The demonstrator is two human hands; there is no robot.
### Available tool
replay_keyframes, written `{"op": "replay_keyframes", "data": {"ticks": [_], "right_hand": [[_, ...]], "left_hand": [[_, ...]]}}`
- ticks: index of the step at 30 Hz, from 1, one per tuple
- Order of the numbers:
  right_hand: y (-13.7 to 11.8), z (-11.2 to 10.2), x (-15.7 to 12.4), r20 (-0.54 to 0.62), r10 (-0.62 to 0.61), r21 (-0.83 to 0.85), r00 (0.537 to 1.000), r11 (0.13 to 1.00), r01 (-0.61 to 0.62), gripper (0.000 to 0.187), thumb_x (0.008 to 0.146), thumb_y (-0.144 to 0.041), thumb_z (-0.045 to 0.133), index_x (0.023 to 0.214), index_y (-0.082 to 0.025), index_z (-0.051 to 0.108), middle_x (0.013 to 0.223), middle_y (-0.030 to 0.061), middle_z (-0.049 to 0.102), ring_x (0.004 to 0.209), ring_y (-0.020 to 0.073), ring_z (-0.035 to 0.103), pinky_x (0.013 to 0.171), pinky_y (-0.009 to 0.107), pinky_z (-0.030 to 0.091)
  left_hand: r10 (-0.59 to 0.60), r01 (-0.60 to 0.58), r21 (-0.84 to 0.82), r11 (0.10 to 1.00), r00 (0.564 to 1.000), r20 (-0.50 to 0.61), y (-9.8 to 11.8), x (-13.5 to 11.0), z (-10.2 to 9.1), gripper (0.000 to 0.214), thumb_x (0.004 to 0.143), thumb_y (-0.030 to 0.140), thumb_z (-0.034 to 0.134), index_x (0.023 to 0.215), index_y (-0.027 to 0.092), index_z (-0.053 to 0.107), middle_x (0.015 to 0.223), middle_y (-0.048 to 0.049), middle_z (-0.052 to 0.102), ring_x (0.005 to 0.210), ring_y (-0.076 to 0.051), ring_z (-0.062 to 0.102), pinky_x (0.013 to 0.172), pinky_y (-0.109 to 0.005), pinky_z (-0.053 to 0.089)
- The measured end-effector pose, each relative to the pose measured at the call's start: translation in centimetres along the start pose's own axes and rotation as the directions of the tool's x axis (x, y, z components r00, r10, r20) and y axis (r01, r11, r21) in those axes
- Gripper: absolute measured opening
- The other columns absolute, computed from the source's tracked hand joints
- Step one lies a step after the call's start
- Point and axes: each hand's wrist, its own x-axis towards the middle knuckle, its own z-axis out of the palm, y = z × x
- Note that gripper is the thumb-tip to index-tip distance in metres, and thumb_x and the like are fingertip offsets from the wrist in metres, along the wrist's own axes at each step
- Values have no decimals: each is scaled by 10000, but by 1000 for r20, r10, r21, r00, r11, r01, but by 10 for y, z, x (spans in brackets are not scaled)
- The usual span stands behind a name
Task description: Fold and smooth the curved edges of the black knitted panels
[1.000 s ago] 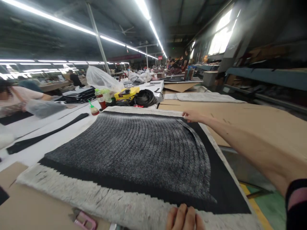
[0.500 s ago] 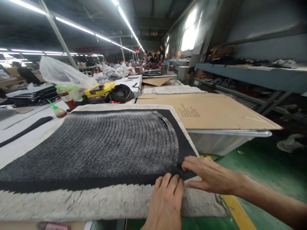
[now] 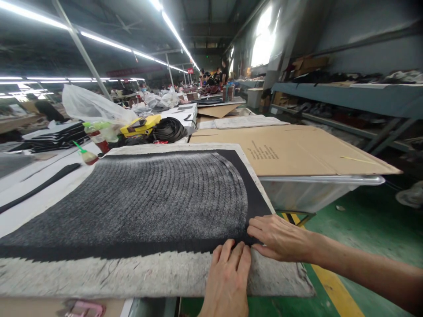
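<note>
Your right hand (image 3: 280, 237) has slid slightly left, now just beside your left hand (image 3: 228, 281). Both lie open, pressing the near edge of the black ribbed mat (image 3: 139, 202), gripping nothing. The mat lies flat on a grey felt pad (image 3: 132, 275), whose border shows beyond it.

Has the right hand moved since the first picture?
Yes. Against the mat, the right hand has moved from the far edge, along the right side, to the near edge, beside the left hand.
</note>
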Motion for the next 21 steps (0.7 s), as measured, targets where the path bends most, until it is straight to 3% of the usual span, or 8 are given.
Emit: {"op": "replay_keyframes", "data": {"ticks": [5,12,18,21], "right_hand": [[7,3,3,-18,-59,28,998,998,59,34,878,-221,525,863,-191,533,827,28,582,722,178,555,605,302,332],[11,-6,2,-29,-77,163,997,983,81,166,911,-166,435,776,-180,532,760,26,575,682,144,545,588,275,324],[10,-18,3,-32,101,470,994,880,-75,249,936,-224,403,731,-181,537,740,18,589,671,133,538,621,258,354],[28,-18,7,-36,234,552,972,815,-176,275,954,-289,383,754,-183,539,698,0,569,639,132,510,611,258,369]], "left_hand": [[9,-9,22,1000,1000,1,0,0,1,464,811,204,513,1273,165,538,1297,-10,607,1132,-264,517,930,-391,441],[-22,22,8,1000,999,23,7,5,-4,424,859,199,492,1277,151,539,1242,-38,624,1089,-251,513,910,-390,424],[-90,84,71,994,993,76,15,15,-6,446,899,183,499,1345,182,481,1156,-36,619,1006,-237,516,827,-400,437],[-95,86,110,990,993,74,16,21,-3,374,897,207,527,1269,171,543,1092,-33,614,949,-226,519,781,-396,445]]}}
